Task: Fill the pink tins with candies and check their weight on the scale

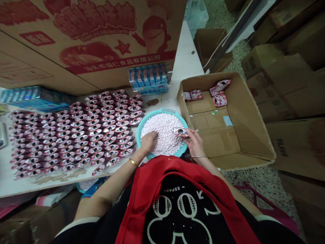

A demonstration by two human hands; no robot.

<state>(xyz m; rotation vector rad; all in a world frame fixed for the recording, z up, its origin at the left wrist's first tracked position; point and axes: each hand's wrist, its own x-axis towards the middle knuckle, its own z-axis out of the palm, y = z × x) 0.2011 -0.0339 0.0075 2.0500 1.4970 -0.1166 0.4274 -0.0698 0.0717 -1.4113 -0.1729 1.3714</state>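
Observation:
A turquoise basin (pixel 139 130) full of small pale pink-white candies (pixel 165 122) stands right in front of me. My left hand (pixel 149 140) reaches into the candies at the basin's left side, its fingers curled down on them and the fingertips hidden. My right hand (pixel 195 141), over the right rim, pinches a small printed candy packet (pixel 180 132). This packet is held with its pointed-oval end and dark round opening facing up, above the candies. To the left, rows of similar upright packets (pixel 83 135) stand packed close together on the white table (pixel 15 186).
An open cardboard box (pixel 215 132) on the right holds a few printed packets (pixel 219 93). Blue wrapped packs (pixel 148 78) stand behind the basin, against a large printed carton (pixel 101 40). More blue packs (pixel 35 96) lie at left. Stacked cartons (pixel 291 84) line the far right.

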